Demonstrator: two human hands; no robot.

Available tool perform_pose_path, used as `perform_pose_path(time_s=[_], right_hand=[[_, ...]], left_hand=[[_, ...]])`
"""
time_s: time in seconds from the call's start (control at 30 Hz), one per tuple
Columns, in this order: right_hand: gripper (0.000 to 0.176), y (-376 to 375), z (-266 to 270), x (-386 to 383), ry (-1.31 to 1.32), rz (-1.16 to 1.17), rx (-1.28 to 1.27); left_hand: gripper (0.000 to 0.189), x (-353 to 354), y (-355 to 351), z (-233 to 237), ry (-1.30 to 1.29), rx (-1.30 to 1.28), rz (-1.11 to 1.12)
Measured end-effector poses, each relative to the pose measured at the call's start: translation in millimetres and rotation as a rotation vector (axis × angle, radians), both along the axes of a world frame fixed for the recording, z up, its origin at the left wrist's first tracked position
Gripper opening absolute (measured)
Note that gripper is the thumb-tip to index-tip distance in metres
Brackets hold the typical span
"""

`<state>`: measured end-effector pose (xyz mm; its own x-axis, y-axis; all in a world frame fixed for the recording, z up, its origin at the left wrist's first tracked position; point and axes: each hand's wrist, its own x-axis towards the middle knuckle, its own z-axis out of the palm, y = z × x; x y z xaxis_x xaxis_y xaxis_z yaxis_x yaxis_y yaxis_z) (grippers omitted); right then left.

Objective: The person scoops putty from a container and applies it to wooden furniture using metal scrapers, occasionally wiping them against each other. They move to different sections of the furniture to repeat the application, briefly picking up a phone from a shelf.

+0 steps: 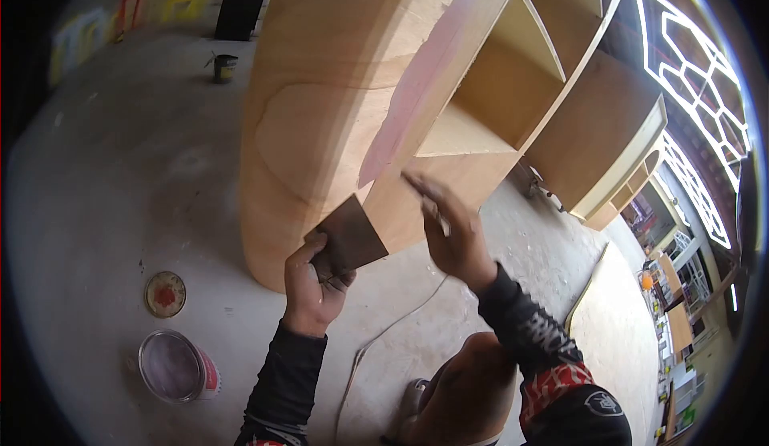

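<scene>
My left hand (315,290) grips a dark, square, flat putty spreader (352,234), its corner pointing up toward the wooden cabinet (320,118). Blurred a little by motion, my right hand (456,238) hovers to the right of it, apart from the spreader. Its fingers are closed around a thin dark piece (415,182) seen edge-on, which I cannot make out. A long streak of pink putty (408,102) runs along the cabinet's plywood face, just beyond both hands. On the floor at lower left stands an uncovered can (210,374) with pinkish putty inside; a round lid (165,295) lies behind it.
A cable (392,318) crosses the concrete floor near my leg. Open shelves (481,110) line the cabinet's right side, and another wooden unit (601,134) stands beyond. A pale board (617,326) lies at right. A dark bucket (224,68) stands at the back left.
</scene>
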<state>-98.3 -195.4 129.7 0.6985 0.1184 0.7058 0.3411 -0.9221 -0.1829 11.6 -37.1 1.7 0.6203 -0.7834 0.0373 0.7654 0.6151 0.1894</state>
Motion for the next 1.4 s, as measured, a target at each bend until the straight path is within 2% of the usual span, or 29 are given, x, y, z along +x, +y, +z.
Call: perform_pose_path(time_s=[0.03,0.1,0.13,0.17,0.2,0.23,0.27,0.3,0.37,0.4,0.47,0.53,0.57,0.63,0.67,0.73,0.8,0.83,0.87,0.9,0.93,0.97,1.0,1.1,1.2,1.3,1.4], right_hand=[[0.053,11.7,-9.3,-12.0,0.004,0.085,0.08],[0.055,18.9,-24.8,-28.3,0.093,0.179,-0.046],[0.053,25.9,-33.8,-34.0,0.144,0.102,-0.138],[0.053,24.2,-34.6,-39.8,0.263,0.044,-0.096],[0.052,18.3,-32.2,-47.5,0.383,-0.007,-0.06],[0.051,12.5,-30.7,-53.0,0.503,-0.055,-0.025],[0.043,2.9,-45.3,-56.7,0.455,-0.107,0.183],[0.034,2.8,-49.4,-66.5,0.523,-0.256,0.545],[0.029,15.3,-33.0,-73.1,0.467,-0.08,1.305],[0.028,16.5,-34.8,-73.5,0.458,-0.038,1.348],[0.028,20.7,-37.1,-71.9,0.418,0.047,1.43],[0.03,22.7,-39.3,-62.5,0.42,0.027,1.495],[0.031,22.2,-39.2,-55.8,0.424,0.019,1.522],[0.035,16.4,-25.9,-49.5,0.421,-0.01,1.066],[0.038,13.3,-15.5,-50.9,0.399,-0.037,0.592],[0.036,-2.8,2.7,-46.9,0.254,0.026,0.519],[0.027,-43.6,36.1,-21.8,0.003,0.229,1.306],[0.017,-48.6,79.0,-13.1,-0.068,0.309,1.236],[0.017,-76.9,130.4,2.3,-0.065,0.115,0.593],[0.018,-104.9,181.7,17.7,-0.237,-0.106,0.01],[0.021,-93.1,212.5,27.4,-0.324,-0.379,-0.269],[0.023,-119.7,243.0,42.2,-0.475,-0.529,-0.787],[0.025,-134.4,261.5,60.5,-0.535,-0.399,-0.658],[0.031,-119.3,290.0,76.5,-0.347,-0.511,-0.42],[0.049,-101.8,281.6,90.7,-0.318,-0.447,-0.525],[0.039,-118.0,255.6,115.6,-0.63,-0.384,-0.619],[0.046,-123.7,224.9,125.9,-0.62,-0.33,-0.593]], left_hand=[[0.018,-0.4,0.4,-1.7,-0.003,-0.025,-0.087],[0.016,-4.7,3.8,13.2,0.013,0.048,-0.08],[0.015,-6.1,8.7,22.4,-0.007,0.079,-0.04],[0.015,-7.1,12.1,26.2,-0.027,0.111,0.002],[0.016,1.1,15.7,16.5,0.056,0.093,0.013],[0.018,9.0,21.7,16.7,0.055,-0.083,-0.015],[0.02,5.7,20.8,19.1,0.023,-0.034,0.157],[0.022,-0.8,22.4,36.5,-0.009,0.015,0.329],[0.027,1.3,14.7,22.9,-0.365,0.163,0.665],[0.03,-0.2,11.6,21.5,-0.555,0.238,0.817],[0.032,-13.1,9.1,24.7,-0.617,0.281,0.82],[0.034,-27.1,2.8,28.2,-0.701,0.316,0.841],[0.034,-30.4,3.9,32.4,-0.861,0.325,0.842],[0.034,-21.7,9.2,42.6,-1.011,0.194,0.711],[0.031,-14.6,15.3,43.9,-1.075,0.283,0.61],[0.032,2.6,24.5,32.1,-1.227,0.428,0.402],[0.036,1.6,19.1,23.4,-1.201,0.443,0.42],[0.039,0.1,16.9,19.2,-1.186,0.454,0.424],[0.042,-0.3,13.5,15.0,-1.093,0.45,0.514],[0.042,-1.3,12.3,14.7,-1.058,0.46,0.514],[0.042,-1.7,11.4,14.3,-1.023,0.468,0.514],[0.042,-2.5,9.7,14.1,-0.986,0.477,0.512],[0.039,-2.8,8.7,12.5,-0.979,0.472,0.473],[0.035,-1.7,5.1,7.4,-0.967,0.45,0.407],[0.034,1.5,0.1,3.1,-0.965,0.424,0.431],[0.034,2.9,1.2,0.7,-0.971,0.435,0.44],[0.038,4.8,4.9,1.4,-0.993,0.47,0.467]])
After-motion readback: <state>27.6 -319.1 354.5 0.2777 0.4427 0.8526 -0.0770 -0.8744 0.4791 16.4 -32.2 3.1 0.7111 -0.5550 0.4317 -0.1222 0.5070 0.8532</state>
